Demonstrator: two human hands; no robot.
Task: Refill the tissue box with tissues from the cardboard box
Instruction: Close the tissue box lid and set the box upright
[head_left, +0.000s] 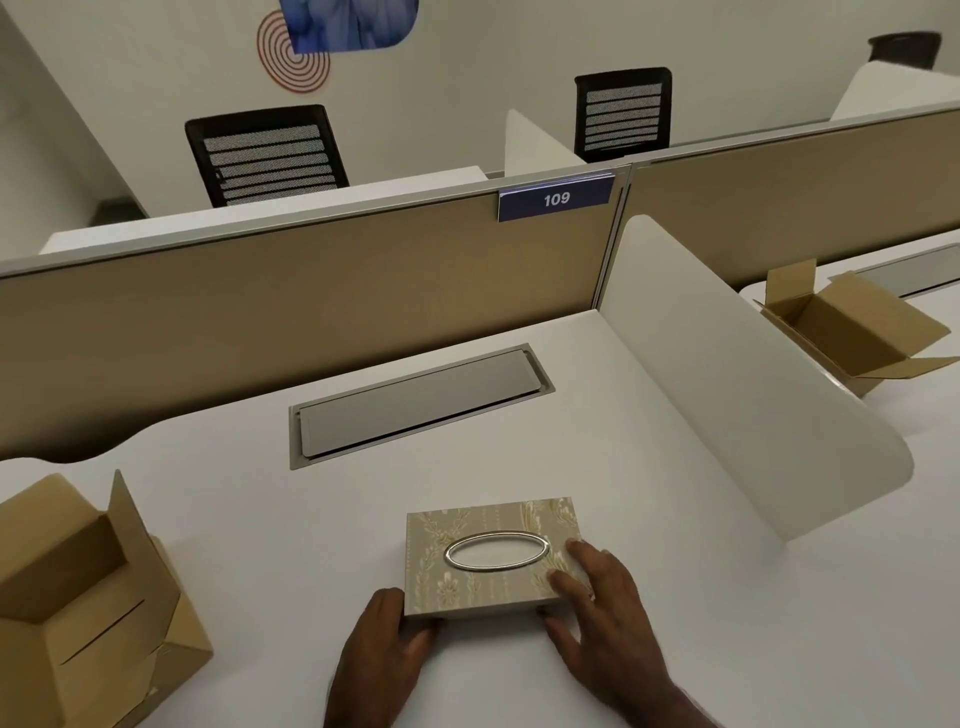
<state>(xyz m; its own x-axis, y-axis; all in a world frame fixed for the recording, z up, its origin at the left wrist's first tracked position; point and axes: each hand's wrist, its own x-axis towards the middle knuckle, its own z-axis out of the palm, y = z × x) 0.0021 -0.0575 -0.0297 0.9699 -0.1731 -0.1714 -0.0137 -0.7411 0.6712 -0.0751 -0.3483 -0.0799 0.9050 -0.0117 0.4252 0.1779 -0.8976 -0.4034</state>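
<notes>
A beige floral tissue box (467, 577) with a silver oval opening lies flat on the white desk (260, 519), near its front edge. My left hand (382, 654) holds the box's near left corner. My right hand (605, 618) rests on its near right corner, fingers spread over the lid. No tissue shows through the oval. An open cardboard box (88, 603) stands at the desk's left edge, flaps up; its contents are hidden.
A grey cable hatch (415, 405) is set into the desk behind the tissue box. A white curved divider (727, 395) bounds the right side, a tan partition (311, 296) the back. A second open cardboard box (852, 327) sits on the neighbouring desk.
</notes>
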